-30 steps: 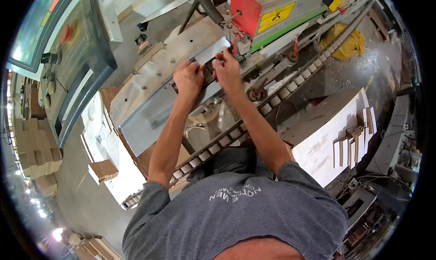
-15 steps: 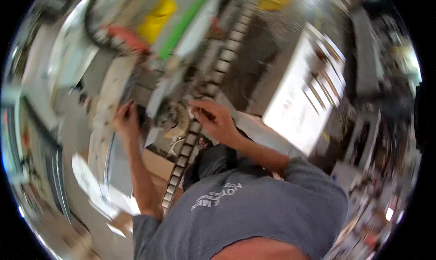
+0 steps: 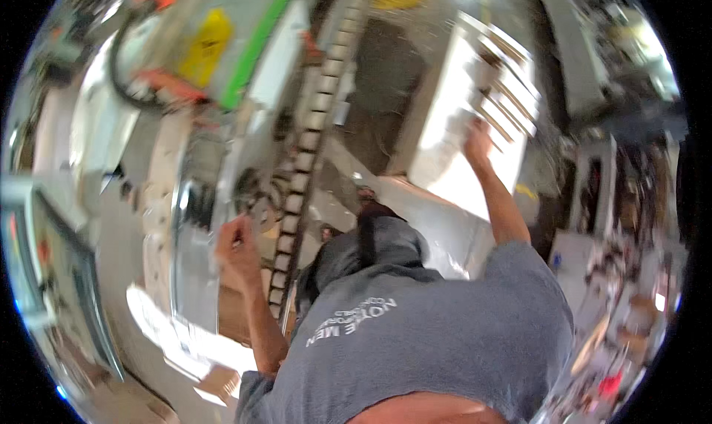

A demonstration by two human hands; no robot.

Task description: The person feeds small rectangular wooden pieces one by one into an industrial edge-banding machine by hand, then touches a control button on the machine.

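Observation:
My left hand (image 3: 239, 247) is closed with curled fingers beside the machine on the left. What it holds, if anything, is too blurred to make out. Close by is a round metal part (image 3: 263, 213), next to a long chain-like track of pale blocks (image 3: 305, 142). On the right, my right hand (image 3: 478, 141) reaches over a bright white tabletop (image 3: 437, 153), near several narrow brown strips (image 3: 506, 105) lying side by side. Blur and glare hide its fingertips, so whether they touch a strip cannot be told.
A green rail (image 3: 259, 42) and a yellow sign (image 3: 208, 47) are at the far left of the machine. A dark floor mat (image 3: 382, 83) lies between the track and the white tabletop. Cluttered shelving (image 3: 630, 276) stands at the right, a small cardboard box (image 3: 219, 383) at lower left.
My right hand has moved from beside the track, out to the right over the white tabletop. My left hand has come nearer to my body. The whole view has shifted.

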